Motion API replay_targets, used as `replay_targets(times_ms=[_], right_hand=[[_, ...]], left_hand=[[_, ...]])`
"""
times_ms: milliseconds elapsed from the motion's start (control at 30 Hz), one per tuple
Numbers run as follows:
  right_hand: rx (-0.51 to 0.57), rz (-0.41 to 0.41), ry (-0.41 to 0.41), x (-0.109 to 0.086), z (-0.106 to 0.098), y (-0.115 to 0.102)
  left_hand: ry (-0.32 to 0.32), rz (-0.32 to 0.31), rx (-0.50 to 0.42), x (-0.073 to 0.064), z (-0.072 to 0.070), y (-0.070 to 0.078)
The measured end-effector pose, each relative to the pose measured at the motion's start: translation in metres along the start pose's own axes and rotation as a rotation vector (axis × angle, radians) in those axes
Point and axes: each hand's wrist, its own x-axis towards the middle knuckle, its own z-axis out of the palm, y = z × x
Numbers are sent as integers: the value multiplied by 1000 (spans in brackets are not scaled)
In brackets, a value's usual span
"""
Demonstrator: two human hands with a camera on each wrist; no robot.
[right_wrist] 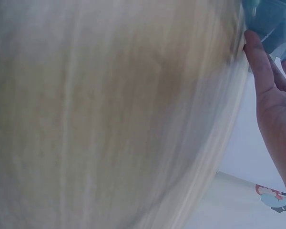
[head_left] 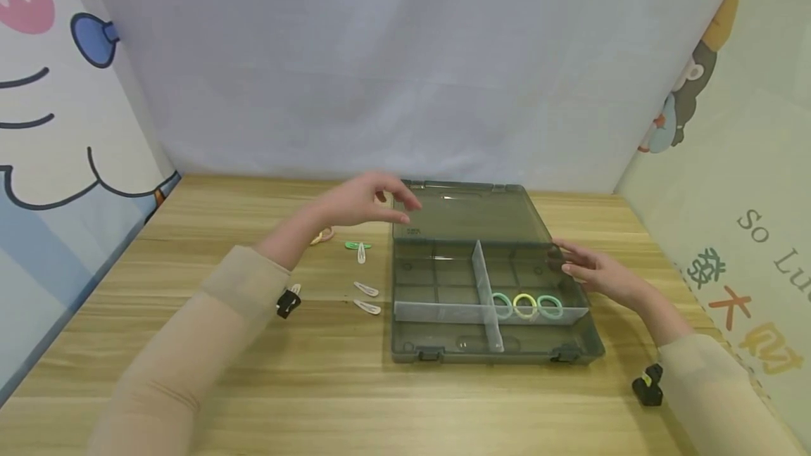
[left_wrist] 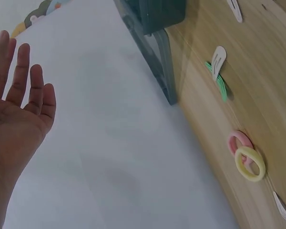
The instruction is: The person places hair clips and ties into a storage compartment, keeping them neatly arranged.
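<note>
A translucent grey storage box [head_left: 443, 355] stands on the table with its lid [head_left: 481, 213] folded back. White dividers [head_left: 437, 312] split its inside. Two green hair ties and a yellow hair tie [head_left: 524, 295] lie in a row by the right divider. My left hand [head_left: 370, 199] hovers over the lid's left edge, fingers loosely bent and holding nothing; the left wrist view shows them spread. At the box's right side is my right hand [head_left: 598, 276]. Its extended fingers touch the box's side in the right wrist view, some of them partly hidden.
Left of the box lie several white snap hair clips [head_left: 367, 307] and a green snap clip [head_left: 352, 245] under a white one. A pink hair tie [left_wrist: 237, 136] overlaps a yellow one [left_wrist: 258, 175]. A white cloth backdrop [head_left: 380, 90] closes off the table's back.
</note>
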Motion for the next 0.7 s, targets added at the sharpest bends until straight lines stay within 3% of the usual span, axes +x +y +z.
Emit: replay_targets(times_ms=[300,700], right_hand=[[-4,-8,1,-1,-1,0],[12,-11,-1,-4,1,1]], left_hand=[[73,-34,-14,-27,-10,-26],[163,-153,-49,-59,-12,-66]])
